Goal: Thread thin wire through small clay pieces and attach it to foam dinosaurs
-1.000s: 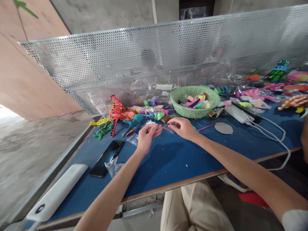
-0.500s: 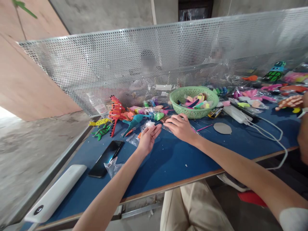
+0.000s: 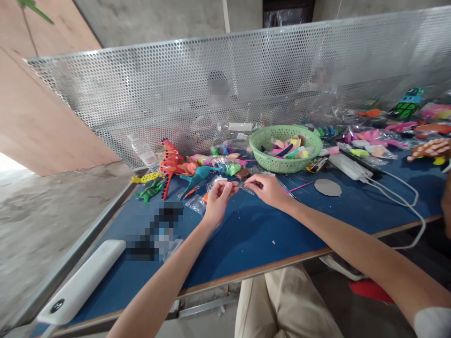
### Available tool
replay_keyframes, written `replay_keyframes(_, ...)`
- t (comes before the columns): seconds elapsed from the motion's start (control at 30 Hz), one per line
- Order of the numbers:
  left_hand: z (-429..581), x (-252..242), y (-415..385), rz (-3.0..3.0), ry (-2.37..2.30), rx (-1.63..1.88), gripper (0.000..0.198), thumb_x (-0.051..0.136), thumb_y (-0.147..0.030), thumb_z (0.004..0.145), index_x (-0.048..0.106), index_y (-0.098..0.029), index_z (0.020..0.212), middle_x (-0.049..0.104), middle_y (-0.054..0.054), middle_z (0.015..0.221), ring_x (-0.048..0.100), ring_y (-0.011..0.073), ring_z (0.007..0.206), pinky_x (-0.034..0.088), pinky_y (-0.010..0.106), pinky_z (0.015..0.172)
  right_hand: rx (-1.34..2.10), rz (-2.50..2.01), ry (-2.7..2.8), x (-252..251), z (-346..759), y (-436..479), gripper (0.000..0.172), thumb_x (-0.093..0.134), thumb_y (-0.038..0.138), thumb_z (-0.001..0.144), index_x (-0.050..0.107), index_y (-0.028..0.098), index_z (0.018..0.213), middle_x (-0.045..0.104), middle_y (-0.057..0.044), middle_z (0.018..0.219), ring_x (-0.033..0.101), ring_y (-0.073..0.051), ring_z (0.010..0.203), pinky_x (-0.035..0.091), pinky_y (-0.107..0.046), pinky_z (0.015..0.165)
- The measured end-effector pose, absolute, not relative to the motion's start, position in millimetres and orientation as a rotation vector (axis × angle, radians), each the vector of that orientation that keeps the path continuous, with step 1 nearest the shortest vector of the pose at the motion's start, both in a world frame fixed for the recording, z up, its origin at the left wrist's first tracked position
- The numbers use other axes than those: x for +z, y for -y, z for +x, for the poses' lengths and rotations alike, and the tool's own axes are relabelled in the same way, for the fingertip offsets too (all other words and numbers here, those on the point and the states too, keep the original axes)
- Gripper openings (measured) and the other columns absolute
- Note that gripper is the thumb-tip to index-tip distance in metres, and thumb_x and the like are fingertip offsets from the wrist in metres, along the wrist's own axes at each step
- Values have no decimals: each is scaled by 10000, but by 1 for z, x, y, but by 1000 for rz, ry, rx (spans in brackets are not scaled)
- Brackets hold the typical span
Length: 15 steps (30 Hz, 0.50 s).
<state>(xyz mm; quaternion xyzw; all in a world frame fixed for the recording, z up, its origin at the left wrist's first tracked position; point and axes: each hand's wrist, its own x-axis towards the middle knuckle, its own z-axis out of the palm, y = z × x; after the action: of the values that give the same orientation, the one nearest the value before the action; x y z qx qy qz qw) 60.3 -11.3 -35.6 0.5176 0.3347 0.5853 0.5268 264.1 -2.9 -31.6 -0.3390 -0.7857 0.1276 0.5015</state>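
Fingers pinched, my left hand (image 3: 220, 199) is above the blue table (image 3: 246, 244); anything between its fingertips is too small to make out. My right hand (image 3: 266, 188) faces it, thumb and fingers closed together, and what they hold is also unclear. A brown packet (image 3: 242, 174) lies just behind the gap between the hands. Clear plastic wrap (image 3: 195, 203) with an orange bit lies left of my left hand. The teal figure (image 3: 199, 178) and the red figure (image 3: 170, 159) stand farther left.
Behind my hands, a green basket (image 3: 285, 162) holds colourful pieces, before a perforated metal screen (image 3: 158, 84). A white power bank (image 3: 82, 281) is at front left. A grey disc (image 3: 327, 187) and white cables (image 3: 394, 192) lie right. Part of another person shows at the right edge.
The fingers of both my hands have curled from a looser, more stretched pose into pinches. The brown packet behind them is more exposed.
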Motion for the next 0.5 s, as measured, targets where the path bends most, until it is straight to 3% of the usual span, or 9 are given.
replay_keyframes(0.13,62,-38,11,1283,-863,1404,312,730,-473,835,690,-199,979,748,61,1042,690,161,860,544,345,897,355,-829,1859,-26,260,11,180,600,335,978,722,210,935,761,-29,858,669,-165,716,491,-277,658)
replay_keyframes(0.27,63,-40,10,1299,-890,1428,313,714,-503,836,718,-193,877,750,56,1026,657,149,803,534,307,820,404,-824,1839,-24,255,14,184,610,340,972,721,207,910,758,-22,825,669,-165,705,500,-281,673)
replay_keyframes(0.5,65,-36,13,1215,-794,1434,286,751,-469,819,687,-198,756,737,32,916,661,142,858,527,284,873,419,-824,1814,-26,255,14,198,619,365,972,728,213,907,768,-20,844,690,-166,730,499,-279,696)
